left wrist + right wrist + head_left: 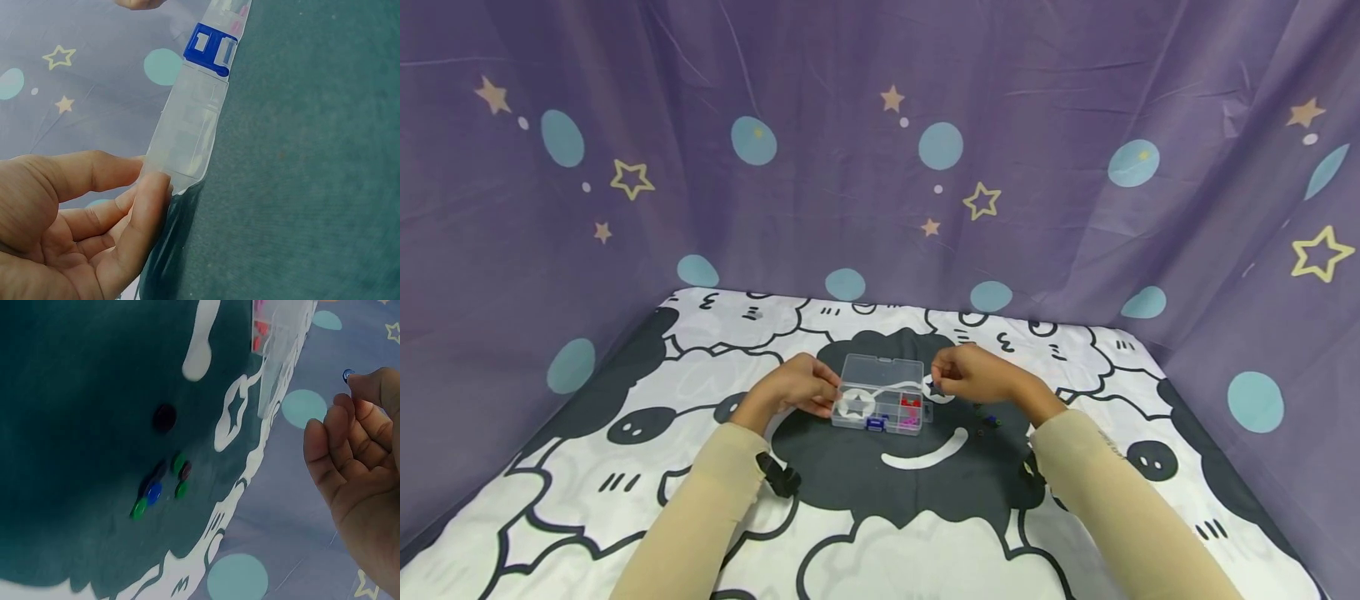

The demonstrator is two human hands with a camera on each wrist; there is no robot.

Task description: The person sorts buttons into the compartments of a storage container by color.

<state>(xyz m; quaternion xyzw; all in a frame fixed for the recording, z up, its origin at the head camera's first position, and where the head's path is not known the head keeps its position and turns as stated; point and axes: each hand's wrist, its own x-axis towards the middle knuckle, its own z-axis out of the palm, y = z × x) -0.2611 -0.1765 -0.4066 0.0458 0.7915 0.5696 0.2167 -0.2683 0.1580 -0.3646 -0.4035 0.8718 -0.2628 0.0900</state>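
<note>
A clear plastic compartment box (pixel 850 423) with a blue latch (pixel 209 50) lies with its lid (pixel 883 369) raised toward the back. Red pieces (pixel 911 403) and pink pieces (pixel 909 418) sit in compartments on its right side. My left hand (pixel 797 383) grips the box's left end, with thumb and finger pinching the corner in the left wrist view. To the right of the box, my right hand (pixel 970 371) is raised above the cloth. Between its thumb and fingertips it pinches a small blue button (pixel 348 375).
Several small buttons lie loose on the dark cloth right of the box, among them a blue button (pixel 153 493), a green button (pixel 139 508) and a dark red button (pixel 165 418). A sheep-patterned cloth (pixel 925 492) covers the surface. Behind it hangs a purple curtain (pixel 850 208).
</note>
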